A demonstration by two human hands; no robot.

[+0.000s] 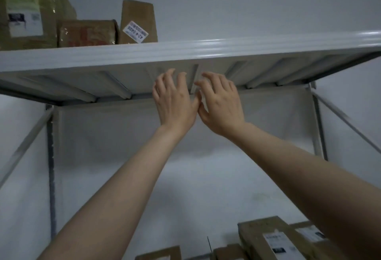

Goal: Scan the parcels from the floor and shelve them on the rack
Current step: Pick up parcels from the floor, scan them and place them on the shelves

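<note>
Parcels: three stand on top of the shelf [206, 50], all at its left end. The big parcel [28, 14] is farthest left, wrapped in clear film, with a white label facing out. The low box [86, 32] sits just beside it, touching or nearly so. The upright box [138, 22] stands next in the row, tilted slightly, with a white tag [135, 32] stuck askew on its lower front. The rest of the shelf top, toward its right end, is hidden by the front lip.

Hands: both are raised under the shelf, near its middle and to the right of the three parcels. No parcel is in either hand. Left hand [175, 100]: back to the camera, fingers spread and loosely bent, holding nothing. Right hand [221, 105]: the same, fingers apart and relaxed, holding nothing. The thumbs lie just beside each other; actual contact cannot be told. The fingertips overlap the ribbed underside of the shelf; whether they touch it cannot be told. The upright box is the parcel nearest the left hand, above it and across the shelf lip.

More parcels: the lower boxes [266, 237] lie well below the shelf, under its right half, at least two with white labels. Two smaller cartons [226, 251] show at the bottom edge, cut off.

Rack: a grey post [51, 167] drops from the shelf's left rear corner, with a slanted brace [24, 146] beside it. A pale wall [247, 1] is behind the shelf.
</note>
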